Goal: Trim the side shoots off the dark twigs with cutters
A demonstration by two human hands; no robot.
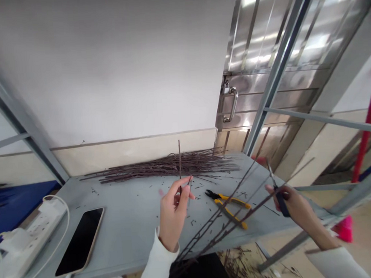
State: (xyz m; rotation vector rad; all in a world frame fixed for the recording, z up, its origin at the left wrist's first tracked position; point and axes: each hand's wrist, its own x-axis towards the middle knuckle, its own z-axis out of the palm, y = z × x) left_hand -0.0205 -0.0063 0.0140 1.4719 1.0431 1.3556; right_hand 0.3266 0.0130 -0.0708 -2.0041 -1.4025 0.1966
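Observation:
My left hand is closed in a pinch around a thin dark twig that stands almost upright above the fingers. My right hand, off to the right, is closed on a cutting tool with a dark blue handle and a slim metal blade; its exact kind is blurred. Several long branched twigs slant up past that hand from the table's front edge; I cannot tell whether its fingers also hold them. Pliers with yellow-and-black handles lie between both hands. Behind them spreads a pile of twigs.
Small twig scraps dot the grey table. At the left are a phone and a white power strip with cables. Metal frame posts rise at both sides. More clippings lie on the floor below.

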